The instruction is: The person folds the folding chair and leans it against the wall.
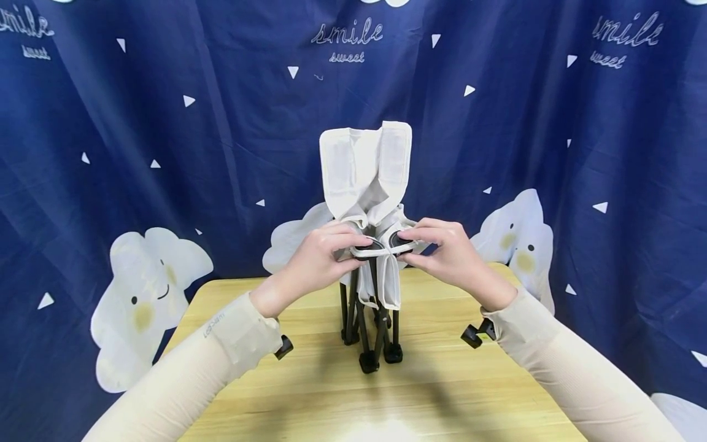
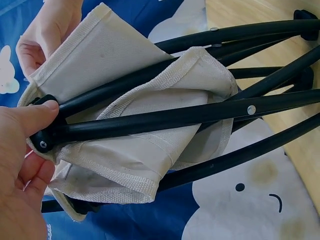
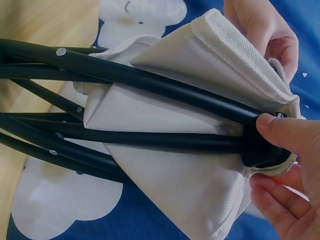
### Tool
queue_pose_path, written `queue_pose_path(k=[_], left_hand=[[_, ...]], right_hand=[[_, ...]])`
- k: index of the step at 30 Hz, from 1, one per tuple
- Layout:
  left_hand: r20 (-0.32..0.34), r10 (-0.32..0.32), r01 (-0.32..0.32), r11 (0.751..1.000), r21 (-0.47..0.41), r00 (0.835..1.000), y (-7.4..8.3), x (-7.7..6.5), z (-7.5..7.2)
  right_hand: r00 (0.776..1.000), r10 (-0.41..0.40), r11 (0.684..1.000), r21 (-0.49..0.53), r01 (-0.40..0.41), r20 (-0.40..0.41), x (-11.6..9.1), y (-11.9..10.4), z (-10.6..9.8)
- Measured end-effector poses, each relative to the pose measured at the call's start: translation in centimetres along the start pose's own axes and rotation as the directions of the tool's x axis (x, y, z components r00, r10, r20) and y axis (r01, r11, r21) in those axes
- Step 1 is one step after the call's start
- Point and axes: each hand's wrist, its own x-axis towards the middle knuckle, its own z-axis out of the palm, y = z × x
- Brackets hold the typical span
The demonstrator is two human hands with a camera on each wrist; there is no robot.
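A small folding chair with off-white fabric point(image 1: 339, 162) and dark tubular legs point(image 1: 361, 319) stands folded upright on the table. Its backrest panel rises above both hands. My left hand point(image 1: 326, 248) pinches the black corner joint point(image 2: 46, 127) on the chair's left, thumb on the joint and fingers beneath the fabric edge. On the other side my right hand point(image 1: 439, 248) pinches the matching black corner point(image 3: 265, 145) between thumb and fingers. Between the hands the seat fabric point(image 2: 135, 155) hangs in folds around the crossed legs. The two gripped corners sit close together.
The chair's black feet point(image 1: 369, 361) rest close together on the wooden table point(image 1: 265, 380). Behind the table hangs a blue curtain point(image 1: 248, 123) with clouds and triangles. A black wrist device point(image 1: 284, 347) sticks out under the left sleeve, another point(image 1: 472, 336) under the right.
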Motion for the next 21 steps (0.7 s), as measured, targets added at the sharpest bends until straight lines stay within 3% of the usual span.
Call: queue_pose_path(k=[11, 21], left_hand=[[0.012, -0.012, 0.012, 1.000, -0.010, 1.000, -0.8, -0.5, -0.7], [-0.015, -0.026, 0.026, 0.999, -0.021, 1.000, -1.5, -1.1, -0.8]], right_hand=[[1.000, -0.021, 0.999, -0.031, 0.021, -0.003, 0.4, -0.3, 0.8], [0.999, -0.038, 0.995, -0.095, 0.038, -0.003, 0.9, -0.7, 1.3]])
